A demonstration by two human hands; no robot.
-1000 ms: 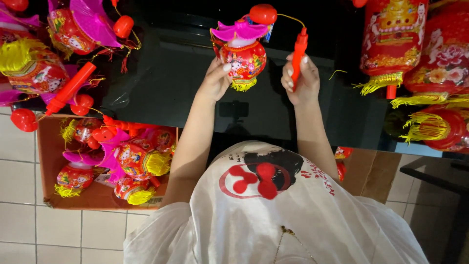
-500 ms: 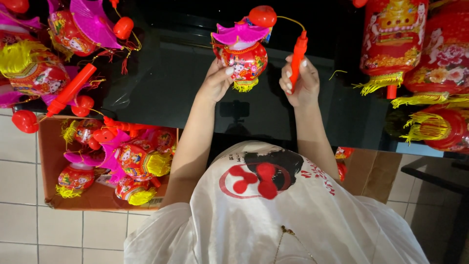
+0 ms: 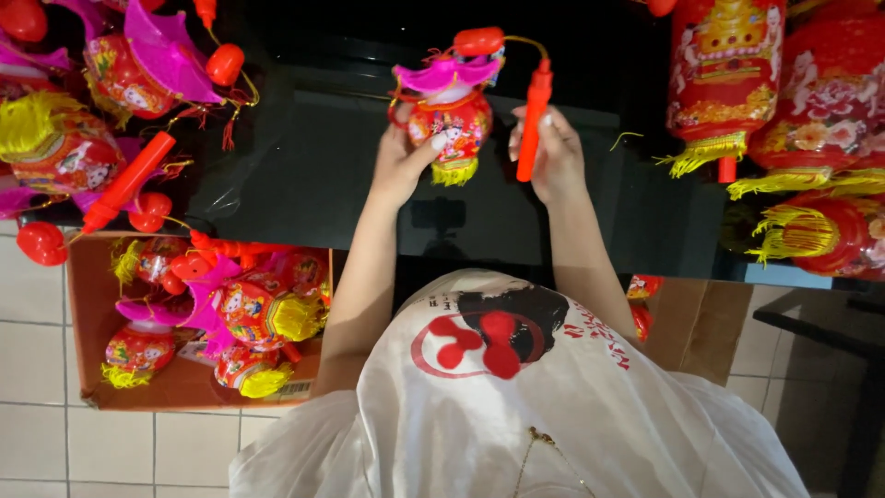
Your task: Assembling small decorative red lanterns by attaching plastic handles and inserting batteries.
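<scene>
Inspection step: left hand [image 3: 398, 166] is gripping the small lantern [image 3: 449, 115], upper centre; right hand [image 3: 550, 152] is gripping its red handle [image 3: 532, 120]. Next move needs steady support.

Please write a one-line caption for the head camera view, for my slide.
Left hand holds a small red lantern and right hand grips its red stick over a black table.

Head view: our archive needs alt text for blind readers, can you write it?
Seen from above, a person's left hand holds a small red lantern with a pink top, while the right hand grips its red stick handle over a black glossy table. A cardboard box of similar lanterns sits lower left.
</scene>
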